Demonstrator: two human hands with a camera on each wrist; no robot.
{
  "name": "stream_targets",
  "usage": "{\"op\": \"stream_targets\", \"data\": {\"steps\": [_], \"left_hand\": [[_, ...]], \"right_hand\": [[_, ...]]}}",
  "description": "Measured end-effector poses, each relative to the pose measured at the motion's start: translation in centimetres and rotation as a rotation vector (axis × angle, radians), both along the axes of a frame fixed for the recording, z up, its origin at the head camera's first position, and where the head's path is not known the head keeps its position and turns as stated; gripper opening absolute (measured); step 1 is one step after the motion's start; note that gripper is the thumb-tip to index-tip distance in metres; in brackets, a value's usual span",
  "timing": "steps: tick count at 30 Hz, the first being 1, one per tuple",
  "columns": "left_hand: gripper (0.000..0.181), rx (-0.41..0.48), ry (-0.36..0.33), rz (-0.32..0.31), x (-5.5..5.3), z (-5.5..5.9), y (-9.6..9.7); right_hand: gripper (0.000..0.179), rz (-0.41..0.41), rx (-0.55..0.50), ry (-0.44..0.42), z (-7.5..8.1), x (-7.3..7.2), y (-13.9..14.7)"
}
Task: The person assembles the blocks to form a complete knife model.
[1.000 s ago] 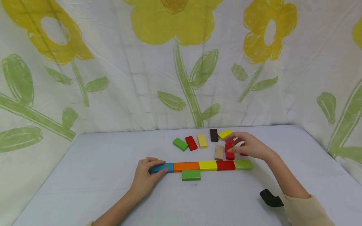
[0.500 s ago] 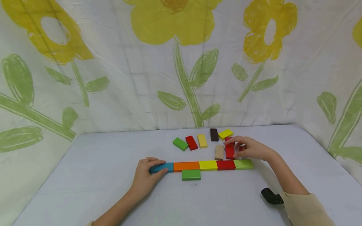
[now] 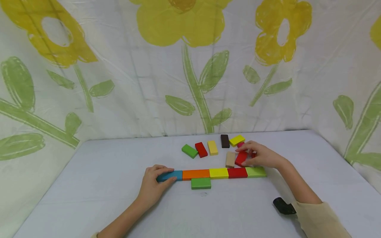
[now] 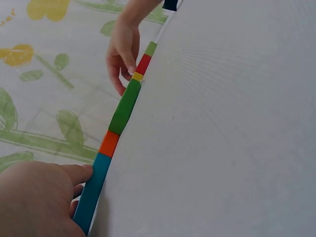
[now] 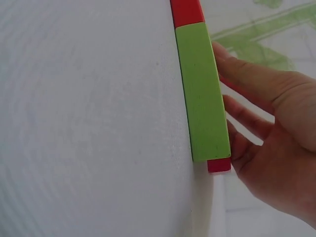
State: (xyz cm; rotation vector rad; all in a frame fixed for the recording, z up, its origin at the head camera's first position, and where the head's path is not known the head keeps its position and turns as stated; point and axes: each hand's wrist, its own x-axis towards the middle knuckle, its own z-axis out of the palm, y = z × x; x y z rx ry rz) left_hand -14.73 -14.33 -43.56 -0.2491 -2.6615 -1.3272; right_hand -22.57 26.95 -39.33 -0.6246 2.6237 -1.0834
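Observation:
At the left end of a row of wooden blocks, my left hand [image 3: 153, 185] grips the blue block [image 3: 173, 176] between thumb and fingers. The row continues rightward with an orange block [image 3: 195, 174], a yellow block [image 3: 219, 173], a red block [image 3: 237, 173] and a light green block [image 3: 256, 172]. A green block [image 3: 200, 183] lies against the row's near side. Behind the row, my right hand [image 3: 260, 155] pinches another red block [image 3: 241, 158], thumb at its near end and index finger at its far end. In the right wrist view, the light green block [image 5: 203, 94] hides those fingertips.
Behind the row lie a beige block [image 3: 230, 159], a dark brown block [image 3: 225, 141], a bright yellow block [image 3: 237, 140], a pale yellow block [image 3: 212, 147], a red block [image 3: 201, 149] and a green block [image 3: 190, 151]. A black object [image 3: 282, 205] shows by the right sleeve.
My right hand has lowered onto the red block behind the row, and that block now lies turned at a slant. The left hand has stayed on the blue block.

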Motion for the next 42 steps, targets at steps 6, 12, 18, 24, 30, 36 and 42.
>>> {"op": "stream_targets", "data": {"steps": [6, 12, 18, 24, 30, 36, 42], "left_hand": [[0.024, 0.002, 0.003, -0.002, 0.0, 0.0, 0.0], [0.024, 0.002, 0.006, -0.004, 0.1, 0.1, 0.1], [0.024, 0.001, -0.002, 0.001, 0.1, 0.2, 0.1], [0.024, 0.002, 0.01, -0.002, 0.1, 0.1, 0.1], [0.024, 0.0, 0.005, 0.002, 0.1, 0.0, 0.0], [0.024, 0.0, 0.006, -0.001, 0.1, -0.1, 0.0], [0.024, 0.0, 0.002, -0.004, 0.1, -0.1, 0.0]], "right_hand": [[0.045, -0.075, 0.072, 0.065, -0.1, 0.0, -0.1], [0.04, -0.096, 0.089, 0.052, 0.1, 0.1, 0.1], [0.04, -0.065, 0.076, 0.011, 0.0, 0.2, 0.4], [0.037, -0.011, 0.053, 0.0, -0.3, 0.0, 0.7], [0.033, -0.019, 0.052, 0.003, -0.3, 0.1, 0.7], [0.031, -0.044, 0.06, 0.018, 0.2, 0.4, 0.5], [0.029, -0.052, 0.048, 0.051, 1.0, 0.6, 0.1]]}}
